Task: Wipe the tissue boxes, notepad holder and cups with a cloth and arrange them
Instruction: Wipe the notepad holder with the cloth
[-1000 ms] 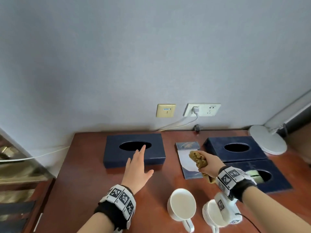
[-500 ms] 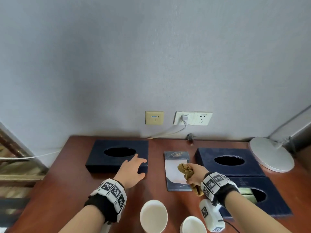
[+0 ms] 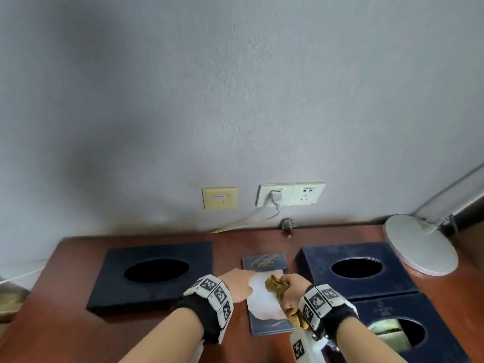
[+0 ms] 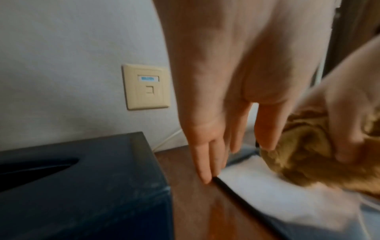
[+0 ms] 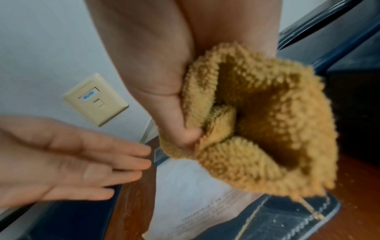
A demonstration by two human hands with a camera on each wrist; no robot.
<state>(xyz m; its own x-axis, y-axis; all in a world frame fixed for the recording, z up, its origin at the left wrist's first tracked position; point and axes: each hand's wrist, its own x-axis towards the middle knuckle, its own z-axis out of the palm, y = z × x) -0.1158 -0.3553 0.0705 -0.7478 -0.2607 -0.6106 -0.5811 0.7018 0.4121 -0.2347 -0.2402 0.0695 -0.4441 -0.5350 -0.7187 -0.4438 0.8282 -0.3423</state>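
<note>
A dark blue notepad holder (image 3: pixel 264 262) with a white sheet (image 3: pixel 262 299) lies at the middle of the brown table (image 3: pixel 70 297). My left hand (image 3: pixel 237 282) has straight fingers, and its fingertips (image 4: pixel 205 177) touch the holder's left edge. My right hand (image 3: pixel 292 284) grips a bunched mustard cloth (image 5: pixel 257 121) just over the sheet. One dark blue tissue box (image 3: pixel 115 286) sits to the left. Two more tissue boxes (image 3: pixel 351 289) (image 3: pixel 387 310) sit to the right. No cups are in view.
A round white lamp base (image 3: pixel 419 247) stands at the back right corner. Wall sockets (image 3: pixel 290 193) with a plugged white cable and a beige data outlet (image 3: pixel 219 197) sit just above the table's far edge. The right-hand tissue boxes touch each other.
My left hand left the left tissue box and moved right to the notepad holder's edge. The right hand stayed over the sheet with the cloth. The two cups dropped out of view.
</note>
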